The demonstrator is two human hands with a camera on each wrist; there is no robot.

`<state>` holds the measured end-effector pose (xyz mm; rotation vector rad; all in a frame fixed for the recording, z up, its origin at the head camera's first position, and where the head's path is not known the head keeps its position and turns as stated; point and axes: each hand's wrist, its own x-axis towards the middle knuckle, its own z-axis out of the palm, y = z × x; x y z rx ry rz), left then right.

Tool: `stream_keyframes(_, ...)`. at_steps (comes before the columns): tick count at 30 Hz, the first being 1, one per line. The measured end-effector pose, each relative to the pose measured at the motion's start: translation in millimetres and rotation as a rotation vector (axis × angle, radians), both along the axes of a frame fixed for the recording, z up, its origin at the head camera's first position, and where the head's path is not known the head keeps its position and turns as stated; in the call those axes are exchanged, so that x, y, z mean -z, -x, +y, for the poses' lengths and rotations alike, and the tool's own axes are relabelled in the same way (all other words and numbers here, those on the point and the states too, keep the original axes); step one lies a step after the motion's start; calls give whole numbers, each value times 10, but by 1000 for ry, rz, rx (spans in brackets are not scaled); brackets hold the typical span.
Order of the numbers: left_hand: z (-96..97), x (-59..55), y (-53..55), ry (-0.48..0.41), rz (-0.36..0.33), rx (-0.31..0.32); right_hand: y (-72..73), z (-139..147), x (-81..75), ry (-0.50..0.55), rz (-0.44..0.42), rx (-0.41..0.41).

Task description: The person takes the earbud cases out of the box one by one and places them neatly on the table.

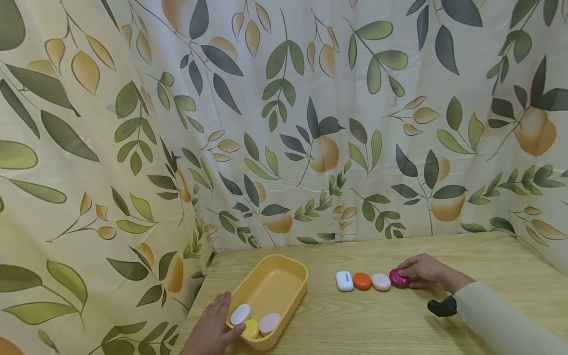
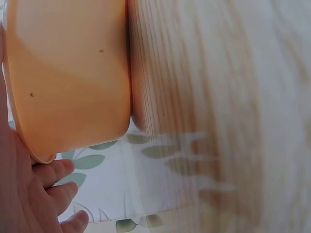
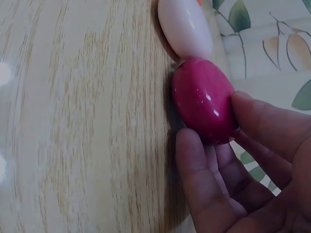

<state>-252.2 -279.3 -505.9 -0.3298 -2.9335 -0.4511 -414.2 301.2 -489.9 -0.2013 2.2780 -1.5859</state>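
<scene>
On wood, the right hand pinches a magenta disc, the left (cropped) relaxed against a tray.

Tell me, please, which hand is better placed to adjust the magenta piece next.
Probably the right hand: its fingers pinch the magenta piece, beside the pale pink one. The left hand is farther off, touching the yellow tray.
</scene>
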Motion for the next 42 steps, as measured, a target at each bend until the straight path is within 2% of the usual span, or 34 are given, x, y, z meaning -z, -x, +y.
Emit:
stream_keyframes(5,3,-3,-12,-7,-5,-3,-1,-33,-1,-37,45,-13)
stream_keyframes(11,6,-3,-11,-6,8,-3,18,-63,-13,-188,149,-2)
stream_keyframes(14,7,-5,-6,3,16,3,30,-63,-4,-227,176,-1)
stream_keyframes(22,12,-7,-13,-10,17,5,37,-57,21,-248,155,25)
stream_keyframes(34,24,-6,-18,-23,1,-5,40,-59,17,-246,189,1)
stream_keyframes(42,15,14,-9,-25,-6,-12,34,-60,5,-235,173,-3)
